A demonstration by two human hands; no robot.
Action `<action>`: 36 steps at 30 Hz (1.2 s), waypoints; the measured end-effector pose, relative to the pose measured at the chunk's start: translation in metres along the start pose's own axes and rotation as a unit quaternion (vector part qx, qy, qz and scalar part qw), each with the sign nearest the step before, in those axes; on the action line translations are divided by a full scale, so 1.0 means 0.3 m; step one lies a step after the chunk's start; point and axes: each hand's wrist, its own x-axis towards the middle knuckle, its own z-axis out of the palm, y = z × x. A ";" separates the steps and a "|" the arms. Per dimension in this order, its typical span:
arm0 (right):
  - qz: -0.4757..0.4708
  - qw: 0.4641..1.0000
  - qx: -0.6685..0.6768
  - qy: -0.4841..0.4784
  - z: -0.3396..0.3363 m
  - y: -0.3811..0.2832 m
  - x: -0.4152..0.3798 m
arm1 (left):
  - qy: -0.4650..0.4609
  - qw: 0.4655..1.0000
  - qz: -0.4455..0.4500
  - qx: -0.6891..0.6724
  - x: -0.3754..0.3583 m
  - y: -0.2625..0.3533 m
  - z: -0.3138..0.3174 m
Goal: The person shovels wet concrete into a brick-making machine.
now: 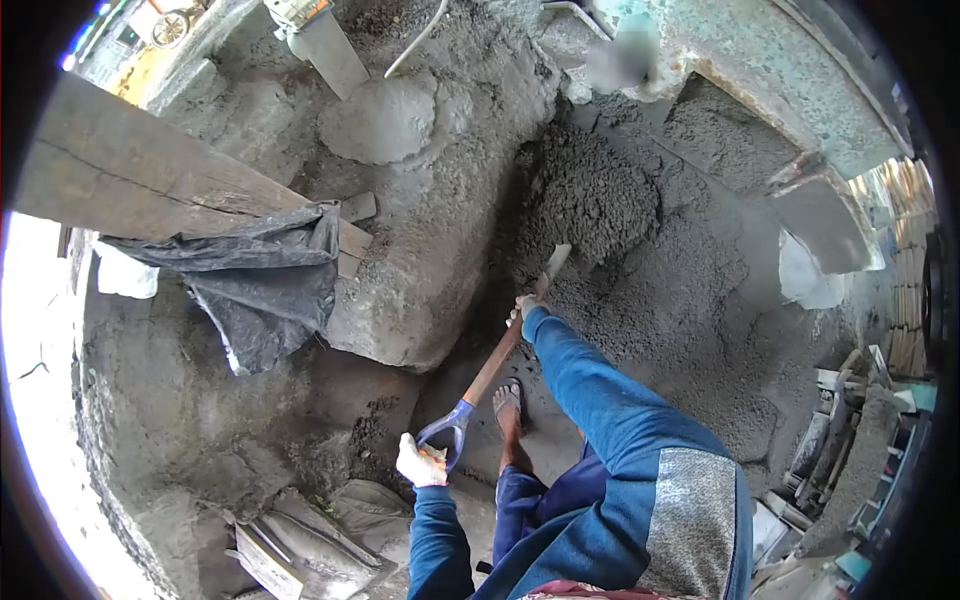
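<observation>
A shovel with a wooden shaft (495, 362) slants across the middle of the head view. My left hand (421, 462), in a whitish glove, is closed around its blue D-shaped handle (449, 432). Farther down, my right hand (526, 306), also gloved, grips the shaft close to the blade. The narrow-looking blade (555, 261) points up and right, at the near edge of a heap of wet grey mix (600, 205). Whether it carries any mix cannot be made out. More grey mix (700, 290) spreads over the floor to the right.
A rough concrete block (420, 280) rises left of the heap. Black plastic sheeting (275, 275) hangs by a wooden beam (150, 170). Wooden pieces and tools (830, 440) are piled at right, and sacks (330, 545) lie at lower left. My sandalled foot (508, 398) is beside the shaft.
</observation>
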 end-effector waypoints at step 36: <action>-0.595 0.582 0.546 0.094 -1.931 -1.497 -2.556 | -0.817 0.505 0.254 0.117 -2.125 -0.289 1.299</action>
